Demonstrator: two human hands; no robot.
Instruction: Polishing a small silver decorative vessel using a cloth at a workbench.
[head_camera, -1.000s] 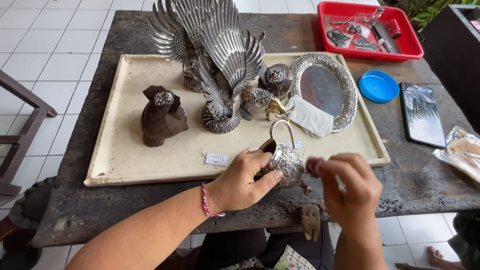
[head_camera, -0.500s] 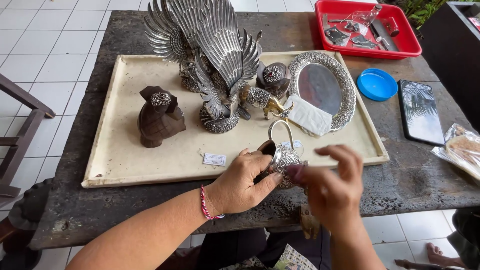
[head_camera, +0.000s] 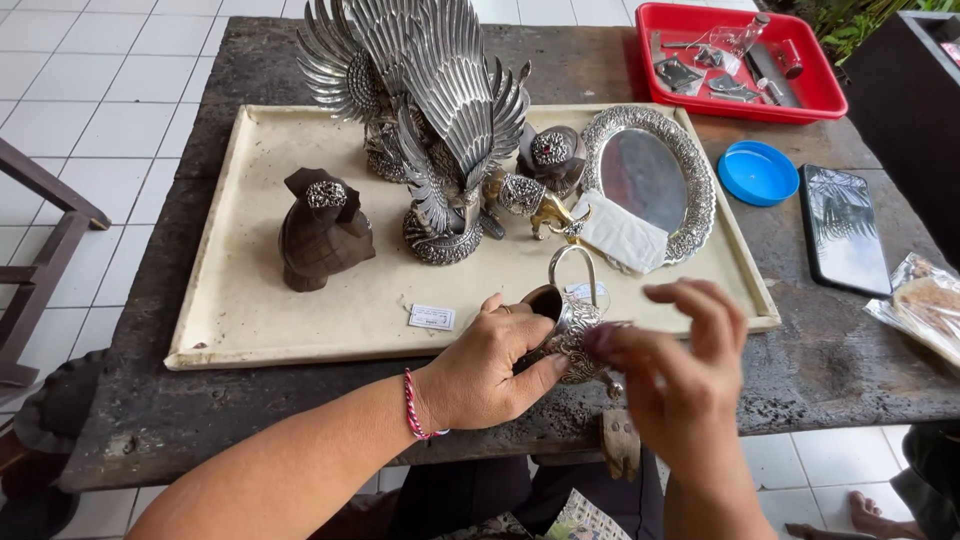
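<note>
a small silver basket (head_camera: 572, 325) with an arched handle sits at the near edge of a cream tray (head_camera: 250, 300), cupped in the left hand (head_camera: 490, 365), whose fingers wrap around its side with the thumb pressed against the ornate body. the right hand (head_camera: 680, 365) is just beside it, thumb and fingertips pinched together against the basket's right side; whether they hold something small there cannot be told. a red and white string bracelet (head_camera: 412, 405) circles the left wrist. on the tray near the left hand lies a small white tag (head_camera: 432, 317). farther back stand a dark wooden figure (head_camera: 322, 228), a large silver bird with spread wings (head_camera: 435, 90), a small gold and silver elephant (head_camera: 530, 198) and a round silver box (head_camera: 552, 155). an oval silver mirror tray (head_camera: 650, 180) lies to the right, with a folded white cloth (head_camera: 622, 230) resting on its lower rim. beyond the cream tray, on the dark stone table (head_camera: 820, 350), are a blue lid (head_camera: 757, 172), a black phone (head_camera: 843, 228), a clear plastic bag (head_camera: 925, 305) and a red tray of tools (head_camera: 745, 60).
</note>
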